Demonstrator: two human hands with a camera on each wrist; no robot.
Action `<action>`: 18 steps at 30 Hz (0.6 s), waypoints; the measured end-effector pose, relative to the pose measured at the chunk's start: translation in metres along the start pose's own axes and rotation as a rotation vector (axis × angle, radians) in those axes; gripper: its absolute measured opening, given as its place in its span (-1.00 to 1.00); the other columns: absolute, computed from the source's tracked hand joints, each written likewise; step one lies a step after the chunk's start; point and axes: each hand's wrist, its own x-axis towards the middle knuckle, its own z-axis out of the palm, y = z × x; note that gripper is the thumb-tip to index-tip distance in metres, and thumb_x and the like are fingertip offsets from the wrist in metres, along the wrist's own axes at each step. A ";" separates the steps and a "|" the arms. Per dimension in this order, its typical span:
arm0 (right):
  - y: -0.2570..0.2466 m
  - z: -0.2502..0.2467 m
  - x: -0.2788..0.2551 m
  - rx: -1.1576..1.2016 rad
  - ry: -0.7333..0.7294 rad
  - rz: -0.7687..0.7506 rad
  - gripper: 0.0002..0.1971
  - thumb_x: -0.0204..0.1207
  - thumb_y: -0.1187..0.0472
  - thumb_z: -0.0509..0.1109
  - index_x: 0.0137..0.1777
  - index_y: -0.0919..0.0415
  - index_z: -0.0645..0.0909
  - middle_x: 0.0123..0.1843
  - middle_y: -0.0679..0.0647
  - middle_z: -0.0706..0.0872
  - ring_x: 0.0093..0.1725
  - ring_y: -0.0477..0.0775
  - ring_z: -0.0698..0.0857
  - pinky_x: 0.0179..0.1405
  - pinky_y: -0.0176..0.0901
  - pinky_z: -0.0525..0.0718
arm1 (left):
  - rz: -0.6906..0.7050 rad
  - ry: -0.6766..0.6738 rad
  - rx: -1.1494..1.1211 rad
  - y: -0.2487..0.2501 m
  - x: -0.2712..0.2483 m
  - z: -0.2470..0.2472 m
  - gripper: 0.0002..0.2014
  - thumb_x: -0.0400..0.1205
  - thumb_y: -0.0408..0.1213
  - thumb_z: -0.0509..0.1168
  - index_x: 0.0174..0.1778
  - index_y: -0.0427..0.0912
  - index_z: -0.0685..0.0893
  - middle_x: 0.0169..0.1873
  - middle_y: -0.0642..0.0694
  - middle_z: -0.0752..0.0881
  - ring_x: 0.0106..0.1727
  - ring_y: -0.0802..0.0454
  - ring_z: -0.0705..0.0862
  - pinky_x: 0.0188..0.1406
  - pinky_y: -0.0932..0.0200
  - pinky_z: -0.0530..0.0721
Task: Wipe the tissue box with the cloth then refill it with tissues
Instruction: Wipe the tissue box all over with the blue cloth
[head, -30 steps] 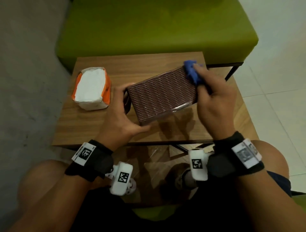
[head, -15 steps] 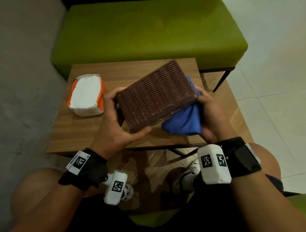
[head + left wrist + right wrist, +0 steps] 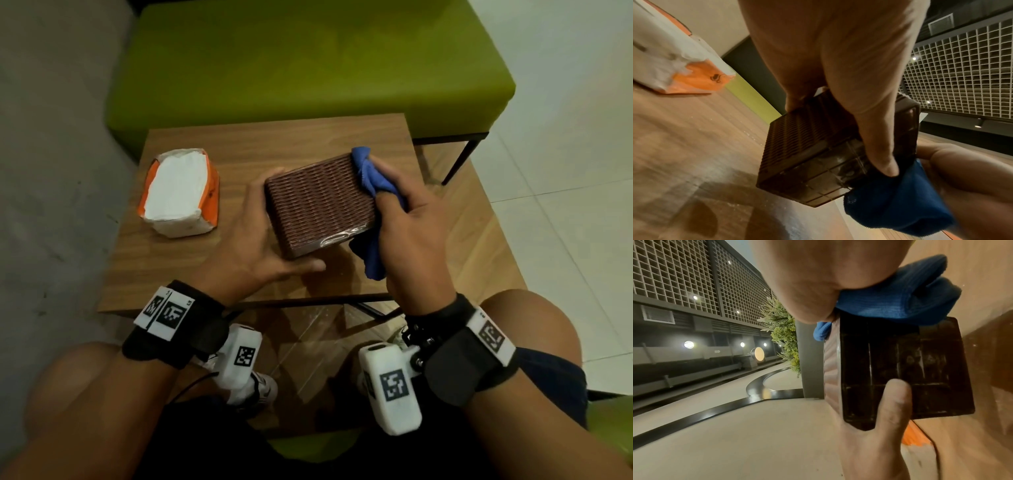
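A brown woven-pattern tissue box (image 3: 318, 202) is held tilted above the wooden table (image 3: 239, 147). My left hand (image 3: 260, 240) grips its left end, thumb along the near lower edge; the thumb shows over the box's clear underside (image 3: 818, 175) in the left wrist view. My right hand (image 3: 407, 222) holds the blue cloth (image 3: 373, 178) against the box's right end, with a cloth tail hanging below (image 3: 898, 206). The right wrist view shows the cloth (image 3: 900, 293) pressed on the box's dark underside (image 3: 906, 366). An opened orange pack of white tissues (image 3: 178, 192) lies at the table's left.
A green upholstered bench (image 3: 294, 65) stands right behind the table. Grey floor lies to the left, white tiles (image 3: 565, 171) to the right. My knees are under the table's near edge (image 3: 239, 305).
The box turned back from a steep tilt to a flatter one. My right hand came from under the box's right side up to its right end, the cloth now bunched at the far right corner.
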 end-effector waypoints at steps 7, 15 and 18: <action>-0.006 -0.017 0.004 0.073 -0.090 -0.049 -0.58 0.78 0.50 0.21 0.56 0.30 0.66 0.49 0.12 0.77 0.51 0.01 0.73 0.57 0.03 0.68 | 0.002 0.078 -0.132 0.015 -0.005 -0.016 0.10 0.13 0.08 0.83 0.55 0.14 0.37 0.52 0.22 0.59 0.60 0.26 0.61 0.65 -0.08 0.65; 0.002 -0.006 -0.029 -0.368 -0.080 -0.415 -0.47 0.72 0.60 0.25 0.69 0.39 0.48 0.74 0.26 0.50 0.79 0.13 0.41 0.80 0.17 0.39 | 0.072 0.174 -0.134 0.021 0.000 -0.009 0.08 0.12 0.02 0.84 0.49 0.07 0.36 0.41 0.21 0.63 0.48 0.27 0.69 0.49 0.09 0.73; 0.003 0.006 -0.043 -0.525 -0.067 -0.508 -0.34 0.63 0.70 0.26 0.73 0.40 0.41 0.82 0.32 0.33 0.87 0.32 0.18 0.84 0.36 0.22 | 0.094 0.193 -0.138 0.018 0.001 -0.008 0.07 0.13 0.04 0.88 0.46 0.13 0.38 0.41 0.25 0.65 0.48 0.18 0.72 0.47 -0.06 0.75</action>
